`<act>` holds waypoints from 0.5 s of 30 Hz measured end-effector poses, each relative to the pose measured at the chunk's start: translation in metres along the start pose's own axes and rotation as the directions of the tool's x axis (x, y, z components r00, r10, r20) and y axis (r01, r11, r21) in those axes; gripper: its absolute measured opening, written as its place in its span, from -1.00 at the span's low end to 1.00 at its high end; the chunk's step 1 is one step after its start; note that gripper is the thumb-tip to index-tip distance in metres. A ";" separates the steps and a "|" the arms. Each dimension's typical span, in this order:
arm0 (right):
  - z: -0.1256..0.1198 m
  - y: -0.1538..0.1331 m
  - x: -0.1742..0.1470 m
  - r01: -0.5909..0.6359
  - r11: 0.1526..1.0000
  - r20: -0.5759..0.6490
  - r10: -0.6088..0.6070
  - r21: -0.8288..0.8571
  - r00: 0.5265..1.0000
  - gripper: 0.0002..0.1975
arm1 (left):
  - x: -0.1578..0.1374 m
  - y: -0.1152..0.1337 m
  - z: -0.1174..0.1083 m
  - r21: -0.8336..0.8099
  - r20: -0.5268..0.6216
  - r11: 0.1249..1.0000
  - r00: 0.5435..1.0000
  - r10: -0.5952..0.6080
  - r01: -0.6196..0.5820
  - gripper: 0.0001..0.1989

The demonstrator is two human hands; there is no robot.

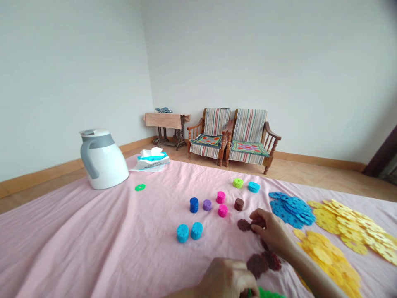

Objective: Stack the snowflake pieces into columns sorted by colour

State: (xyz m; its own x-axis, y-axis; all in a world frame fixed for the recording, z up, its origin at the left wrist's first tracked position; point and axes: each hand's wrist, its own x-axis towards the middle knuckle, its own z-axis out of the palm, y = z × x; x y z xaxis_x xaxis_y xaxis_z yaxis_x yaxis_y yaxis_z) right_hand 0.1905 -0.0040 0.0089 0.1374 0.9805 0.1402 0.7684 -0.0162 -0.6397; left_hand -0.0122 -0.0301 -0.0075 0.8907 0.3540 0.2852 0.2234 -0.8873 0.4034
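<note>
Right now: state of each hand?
Left hand: closed, grip on green pieces at the frame's bottom edge.
Right hand: fingers pinched on dark brown discs on the pink cloth.

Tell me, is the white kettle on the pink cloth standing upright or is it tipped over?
Upright. The white kettle rests on its wide base on the pink cloth, with its lid on top and its grey handle vertical at the left.

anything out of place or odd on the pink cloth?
One thing: a single green disc lies flat by the white kettle, well apart from the small colour stacks mid-cloth. The blue pile and yellow pile are loose heaps. Nothing spilled or visibly damaged.
</note>
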 end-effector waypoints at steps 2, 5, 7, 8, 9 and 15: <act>-0.004 0.003 0.000 -0.010 1.000 0.014 0.010 -0.025 1.000 -0.88 | 0.001 0.001 -0.002 0.001 0.011 1.000 1.000 -0.007 0.007 -0.95; -0.009 0.007 0.001 -0.020 0.998 0.002 0.020 -0.058 1.000 -0.91 | 0.001 0.003 -0.003 0.000 0.012 1.000 1.000 -0.014 0.014 -0.95; -0.011 0.010 0.002 -0.028 0.998 -0.012 0.027 -0.050 1.000 -0.91 | 0.001 0.003 -0.003 -0.004 0.004 1.000 1.000 -0.014 0.014 -0.95; -0.012 0.012 0.003 -0.033 0.998 -0.016 0.032 -0.049 0.999 -0.91 | 0.001 0.002 -0.002 -0.006 0.002 1.000 1.000 -0.014 0.014 -0.95; -0.013 0.012 0.003 -0.035 0.998 -0.031 0.033 -0.060 0.999 -0.91 | 0.001 0.002 -0.002 -0.007 0.001 1.000 1.000 -0.014 0.014 -0.95; -0.005 -0.004 -0.005 0.047 0.968 -0.128 -0.081 -0.246 0.988 -0.84 | 0.001 0.000 0.000 0.000 -0.001 1.000 1.000 -0.007 0.007 -0.94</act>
State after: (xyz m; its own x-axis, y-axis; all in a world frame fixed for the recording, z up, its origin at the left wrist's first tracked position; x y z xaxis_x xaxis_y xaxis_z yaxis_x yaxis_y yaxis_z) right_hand 0.1898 -0.0095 0.0144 0.1542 0.9454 0.2873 0.9042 -0.0178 -0.4267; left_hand -0.0113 -0.0300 -0.0075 0.8886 0.3602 0.2838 0.2293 -0.8849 0.4054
